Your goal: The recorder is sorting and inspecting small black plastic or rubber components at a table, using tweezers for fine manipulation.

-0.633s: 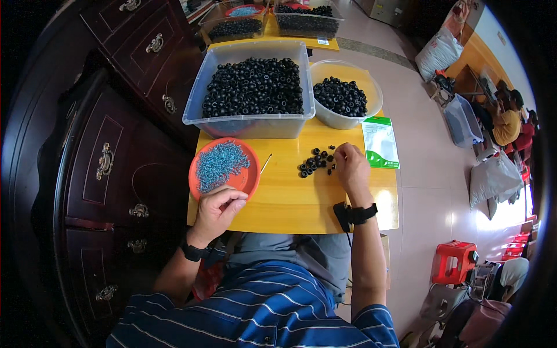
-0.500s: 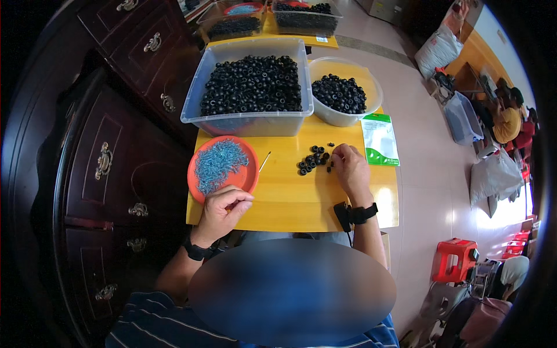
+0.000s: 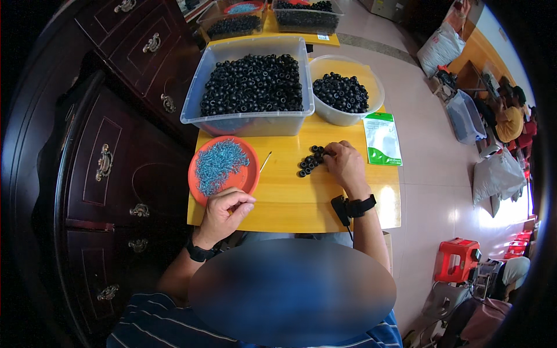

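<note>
My left hand (image 3: 226,213) rests at the front edge of a red-orange plate (image 3: 253,174) heaped with small bluish metal screws or pins (image 3: 220,164). Its fingers are curled with thumb and forefinger together, and whatever they hold is too small to make out. A small pile of black ring-shaped parts (image 3: 308,166) lies on the yellow table (image 3: 290,203). At the pile's right side is my right hand (image 3: 347,168), thumb and fingers drawn together down against the rings. Its fingertips hide what is between them.
Behind the pile stand a large clear bin (image 3: 255,124) and a round clear tub (image 3: 342,119), both filled with black rings. A thin pointed tool (image 3: 266,162) lies beside the plate. A green-and-white packet (image 3: 382,139) is at the right. Dark wooden cabinets (image 3: 116,168) border the left.
My right hand has shifted slightly left, onto the right side of the ring pile, covering some loose pieces there. My left hand has hardly moved.
</note>
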Motion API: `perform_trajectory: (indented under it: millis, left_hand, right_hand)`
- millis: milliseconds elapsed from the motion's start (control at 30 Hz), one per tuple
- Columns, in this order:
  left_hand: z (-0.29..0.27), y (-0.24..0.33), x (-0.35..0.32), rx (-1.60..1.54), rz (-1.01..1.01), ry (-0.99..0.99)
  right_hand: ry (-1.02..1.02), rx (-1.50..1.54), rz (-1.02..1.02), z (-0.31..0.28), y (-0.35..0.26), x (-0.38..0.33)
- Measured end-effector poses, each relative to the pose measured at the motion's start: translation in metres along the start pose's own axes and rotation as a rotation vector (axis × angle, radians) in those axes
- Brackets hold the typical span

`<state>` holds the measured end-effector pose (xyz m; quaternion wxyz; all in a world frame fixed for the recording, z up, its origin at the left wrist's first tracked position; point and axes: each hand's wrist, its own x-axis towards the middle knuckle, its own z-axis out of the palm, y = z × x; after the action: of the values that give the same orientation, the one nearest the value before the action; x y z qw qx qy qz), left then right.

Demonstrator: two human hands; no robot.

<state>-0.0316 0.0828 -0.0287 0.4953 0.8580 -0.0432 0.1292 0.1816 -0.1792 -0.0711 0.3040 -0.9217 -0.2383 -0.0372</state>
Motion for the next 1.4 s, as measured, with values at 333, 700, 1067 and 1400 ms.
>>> perform_trajectory:
  millis: [333, 700, 1067, 1400]
  left_hand:
    - [0.005, 0.003, 0.003, -0.013, -0.018, -0.003]
    - [0.028, 0.012, 0.010, -0.097, -0.033, -0.103]
    - [0.064, 0.047, 0.035, -0.139, 0.036, -0.164]
    - [0.083, 0.074, 0.045, -0.133, 0.144, -0.187]
  right_hand:
    - [0.160, 0.123, 0.019, -0.006, -0.006, -0.001]
    - [-0.101, 1.427, 0.304, 0.004, -0.023, -0.103]
    - [-0.169, 1.644, 0.246, 0.001, -0.033, -0.127]
    - [-0.247, 2.004, 0.229, 0.002, -0.035, -0.139]
